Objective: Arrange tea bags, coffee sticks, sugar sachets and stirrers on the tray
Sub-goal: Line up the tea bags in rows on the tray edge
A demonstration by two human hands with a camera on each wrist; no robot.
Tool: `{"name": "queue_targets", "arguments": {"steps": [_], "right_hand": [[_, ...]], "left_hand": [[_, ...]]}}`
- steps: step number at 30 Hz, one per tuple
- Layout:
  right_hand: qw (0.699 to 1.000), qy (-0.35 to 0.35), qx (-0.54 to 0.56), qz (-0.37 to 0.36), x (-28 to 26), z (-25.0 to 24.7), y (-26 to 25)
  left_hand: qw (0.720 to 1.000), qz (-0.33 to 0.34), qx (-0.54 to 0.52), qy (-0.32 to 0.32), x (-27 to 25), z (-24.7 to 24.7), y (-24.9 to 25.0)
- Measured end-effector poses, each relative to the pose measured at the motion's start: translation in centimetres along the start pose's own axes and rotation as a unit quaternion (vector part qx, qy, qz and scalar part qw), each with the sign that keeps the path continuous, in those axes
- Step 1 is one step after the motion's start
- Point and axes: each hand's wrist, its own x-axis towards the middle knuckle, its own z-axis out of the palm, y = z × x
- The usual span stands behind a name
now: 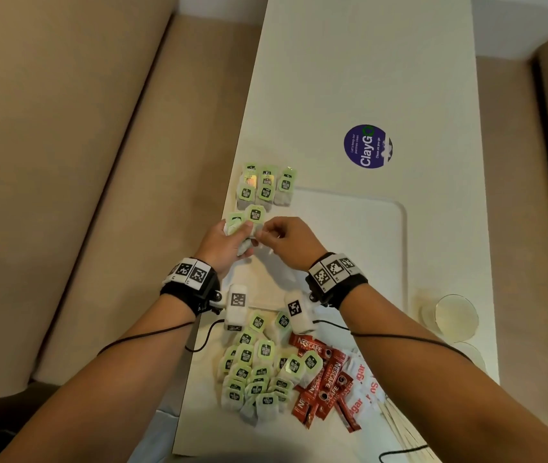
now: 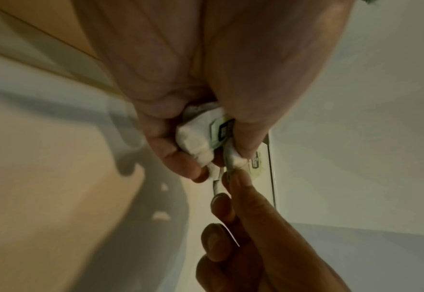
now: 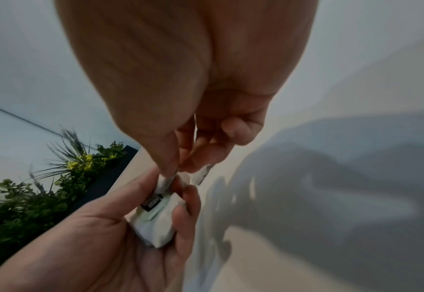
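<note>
My left hand [image 1: 232, 237] grips a small bundle of green-tagged tea bags [image 1: 237, 225] above the left edge of the white tray [image 1: 382, 208]. My right hand [image 1: 274, 233] pinches one tea bag [image 3: 164, 182] at the top of that bundle [image 3: 156, 223]; the left wrist view shows the same bundle [image 2: 198, 138] held between fingers and thumb. A short row of tea bags [image 1: 265, 187] lies at the tray's far left corner. Nearer me sit a heap of tea bags [image 1: 255, 372], red coffee sticks [image 1: 324, 385], white sugar sachets [image 1: 362, 385] and wooden stirrers [image 1: 399, 426].
The white table [image 1: 349, 78] runs away from me, with a round purple sticker [image 1: 367, 147] beyond the tray. Clear cups [image 1: 451, 317] stand at the right edge. Beige sofa cushions [image 1: 65, 162] flank the table on the left, and plants [image 3: 31, 187] show in the right wrist view.
</note>
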Motion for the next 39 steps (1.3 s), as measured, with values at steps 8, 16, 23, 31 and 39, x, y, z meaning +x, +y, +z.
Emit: {"name": "queue_targets", "arguments": {"steps": [8,16,23,31,39], "right_hand": [[0.986,0.147,-0.039,0.073,2.3,-2.9,2.4],[0.973,0.169,-0.074,0.139,4.2,-3.1,2.7],[0.965,0.181,-0.109,0.152,4.7,-2.7,1.9],[0.987,0.114,-0.060,0.097,3.3,-1.7,1.2],[0.999,0.021,-0.027,0.028,1.0,1.2,0.9]], "left_hand": [[1.000,-0.011,0.008,0.004,2.4,1.6,1.0],[0.998,0.000,0.054,-0.013,3.7,2.6,1.7],[0.997,-0.024,0.042,-0.056,3.5,2.1,1.9],[0.988,-0.025,0.079,-0.127,2.6,0.2,2.2],[0.986,0.015,0.122,-0.113,1.7,-1.4,2.3]]}}
